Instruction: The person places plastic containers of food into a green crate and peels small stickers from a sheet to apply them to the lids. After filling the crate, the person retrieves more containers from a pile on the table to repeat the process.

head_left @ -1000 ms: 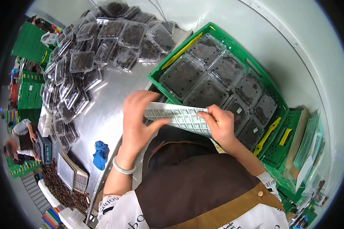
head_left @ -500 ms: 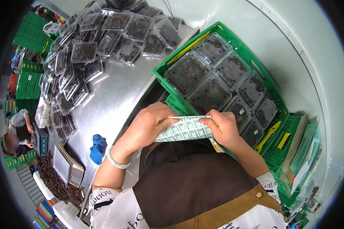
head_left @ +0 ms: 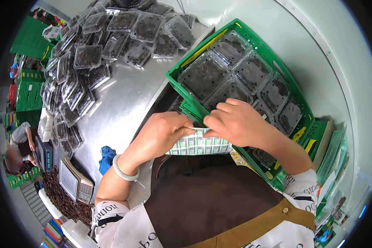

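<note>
A sheet of small green and white labels (head_left: 202, 145) stretches across the front of the brown apron. My left hand (head_left: 163, 134) pinches its upper left edge between thumb and fingers. At the top edge, close beside the left fingertips, my right hand (head_left: 231, 122) has its fingers curled against the sheet; whether a single label is between them is hidden. Just beyond the hands stands a green crate (head_left: 285, 74) holding several clear lidded boxes (head_left: 204, 76) with dark contents. My right hand overlaps the view of the crate's near boxes.
A metal table (head_left: 124, 97) bears a heap of similar clear boxes (head_left: 88, 56), a blue cloth (head_left: 107, 159) and a scale (head_left: 75, 180). Dark loose pieces (head_left: 58, 192) lie by the scale. At far left a person (head_left: 22, 140) is beside another scale (head_left: 44, 153).
My right hand has moved left from the sheet's right corner to its top edge near my left hand. The sheet's right end now hangs free of the fingers.
</note>
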Tool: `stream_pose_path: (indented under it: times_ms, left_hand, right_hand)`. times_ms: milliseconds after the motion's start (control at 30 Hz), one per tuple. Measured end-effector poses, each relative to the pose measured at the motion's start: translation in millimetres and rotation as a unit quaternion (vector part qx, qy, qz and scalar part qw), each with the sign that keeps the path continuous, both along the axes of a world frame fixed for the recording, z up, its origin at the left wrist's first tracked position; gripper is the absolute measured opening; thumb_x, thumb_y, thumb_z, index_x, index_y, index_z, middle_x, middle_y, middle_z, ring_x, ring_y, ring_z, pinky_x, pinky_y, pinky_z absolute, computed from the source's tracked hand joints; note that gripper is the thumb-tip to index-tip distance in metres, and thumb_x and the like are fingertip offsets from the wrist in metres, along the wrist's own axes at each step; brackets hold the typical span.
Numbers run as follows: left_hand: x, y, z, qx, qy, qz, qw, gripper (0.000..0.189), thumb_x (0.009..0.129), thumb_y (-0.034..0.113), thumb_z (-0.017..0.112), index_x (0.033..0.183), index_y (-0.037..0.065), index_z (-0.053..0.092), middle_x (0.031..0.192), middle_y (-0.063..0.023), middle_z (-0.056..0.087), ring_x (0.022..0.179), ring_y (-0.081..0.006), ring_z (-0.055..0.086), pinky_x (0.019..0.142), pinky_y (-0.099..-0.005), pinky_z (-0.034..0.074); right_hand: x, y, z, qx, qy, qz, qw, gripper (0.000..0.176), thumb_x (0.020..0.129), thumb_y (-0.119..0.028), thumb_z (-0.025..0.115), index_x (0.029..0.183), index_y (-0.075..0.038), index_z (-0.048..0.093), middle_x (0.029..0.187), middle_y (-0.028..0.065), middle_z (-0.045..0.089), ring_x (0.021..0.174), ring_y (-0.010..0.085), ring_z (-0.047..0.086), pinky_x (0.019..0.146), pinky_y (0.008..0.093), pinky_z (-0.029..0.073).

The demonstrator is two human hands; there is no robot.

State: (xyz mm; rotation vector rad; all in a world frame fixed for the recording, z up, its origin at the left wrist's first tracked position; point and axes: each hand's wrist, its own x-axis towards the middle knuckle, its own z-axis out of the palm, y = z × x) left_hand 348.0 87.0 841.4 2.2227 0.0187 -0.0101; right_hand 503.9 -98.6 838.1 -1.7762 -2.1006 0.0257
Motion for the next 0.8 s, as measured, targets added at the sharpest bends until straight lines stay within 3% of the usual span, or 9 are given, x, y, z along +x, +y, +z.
stream_pose_path:
  times_ms: [200, 233, 300, 400, 467, 500, 633, 733, 800]
  left_hand:
    - [3.6, 9.0, -9.9, -0.092, 0.123, -0.013, 0.988, 0.01, 0.083, 0.007, 0.07, 0.087, -0.002, 0.066, 0.072, -0.0094, 0.063, 0.063, -0.017, 0.058, 0.058, -0.0308, 0.045]
    - [5.5, 11.3, -10.5, -0.114, 0.17, -0.009, 0.979, 0.013, 0.085, 0.013, 0.067, 0.09, 0.001, 0.067, 0.074, -0.0149, 0.065, 0.065, -0.0279, 0.062, 0.062, -0.0346, 0.047]
    - [5.3, 16.4, -17.2, -0.096, 0.171, 0.026, 0.98, 0.013, 0.086, 0.013, 0.067, 0.09, 0.001, 0.067, 0.074, -0.0144, 0.065, 0.064, -0.0255, 0.062, 0.062, -0.0335, 0.047]
    - [1.4, 26.5, -24.6, -0.1, 0.189, 0.06, 0.975, 0.013, 0.087, 0.013, 0.067, 0.09, 0.0, 0.067, 0.072, -0.0113, 0.065, 0.063, -0.0179, 0.06, 0.06, -0.0301, 0.046]
    - [0.2, 30.9, -27.7, -0.107, 0.183, 0.064, 0.975, 0.014, 0.088, 0.012, 0.067, 0.09, -0.002, 0.067, 0.067, -0.0067, 0.064, 0.062, -0.0086, 0.055, 0.058, -0.0268, 0.044]
    - [1.7, 31.3, -25.9, -0.097, 0.204, 0.064, 0.972, 0.014, 0.086, 0.014, 0.068, 0.09, 0.001, 0.067, 0.073, -0.0133, 0.065, 0.063, -0.0218, 0.063, 0.062, -0.0318, 0.047]
    - [4.5, 34.0, -28.5, -0.065, 0.188, 0.052, 0.979, 0.013, 0.085, 0.013, 0.068, 0.091, 0.002, 0.067, 0.074, -0.0137, 0.065, 0.065, -0.0245, 0.063, 0.062, -0.0326, 0.047]
    - [6.2, 40.8, -34.9, -0.096, 0.178, 0.065, 0.977, 0.012, 0.085, 0.013, 0.068, 0.09, 0.002, 0.067, 0.074, -0.0143, 0.064, 0.065, -0.0258, 0.062, 0.061, -0.0334, 0.047]
    - [12.0, 41.5, -32.9, -0.087, 0.164, 0.054, 0.981, 0.012, 0.086, 0.011, 0.069, 0.09, 0.0, 0.066, 0.07, -0.0105, 0.064, 0.063, -0.0158, 0.058, 0.06, -0.0296, 0.045]
  right_hand:
    - [-3.5, 1.3, -23.3, 0.074, -0.062, 0.083, 0.992, 0.017, 0.079, -0.02, 0.068, 0.075, -0.011, 0.054, 0.062, -0.0018, 0.046, 0.054, 0.013, 0.047, 0.052, 0.0299, 0.037]
    - [-8.7, -1.9, -30.5, 0.091, -0.004, 0.073, 0.993, 0.016, 0.081, -0.019, 0.069, 0.076, -0.01, 0.057, 0.063, 0.0003, 0.051, 0.054, 0.015, 0.051, 0.052, 0.0293, 0.039]
    - [1.2, -5.3, -25.7, 0.004, 0.241, -0.158, 0.958, 0.017, 0.083, -0.019, 0.07, 0.08, -0.007, 0.059, 0.066, 0.0029, 0.056, 0.058, 0.0175, 0.055, 0.055, 0.0287, 0.043]
    - [60.1, -12.8, -42.2, -0.077, 0.491, -0.383, 0.778, 0.021, 0.086, -0.02, 0.07, 0.085, -0.002, 0.06, 0.073, 0.0083, 0.064, 0.066, 0.0227, 0.063, 0.06, 0.0298, 0.048]
    - [103.3, -34.2, -88.6, -0.197, 0.367, -0.396, 0.818, 0.026, 0.085, -0.031, 0.069, 0.088, -0.006, 0.063, 0.075, 0.011, 0.067, 0.072, 0.0288, 0.065, 0.065, 0.0364, 0.05]
    - [105.2, -39.6, -107.2, -0.23, 0.311, -0.396, 0.833, 0.025, 0.084, -0.03, 0.069, 0.087, -0.006, 0.062, 0.076, 0.0113, 0.067, 0.072, 0.0294, 0.065, 0.065, 0.0377, 0.049]
    - [110.6, -19.2, -98.0, -0.26, 0.176, -0.424, 0.85, 0.023, 0.081, -0.026, 0.07, 0.085, -0.006, 0.06, 0.078, 0.0113, 0.066, 0.074, 0.0306, 0.064, 0.065, 0.0425, 0.047]
    - [135.3, 19.5, -106.8, -0.2, 0.325, -0.338, 0.86, 0.025, 0.081, -0.025, 0.07, 0.092, -0.007, 0.056, 0.082, 0.0123, 0.066, 0.081, 0.0322, 0.065, 0.067, 0.0451, 0.048]
    - [149.8, 57.1, -118.2, -0.218, 0.389, -0.246, 0.861, 0.028, 0.081, -0.025, 0.07, 0.097, -0.008, 0.055, 0.085, 0.0132, 0.067, 0.084, 0.0332, 0.065, 0.068, 0.046, 0.049]
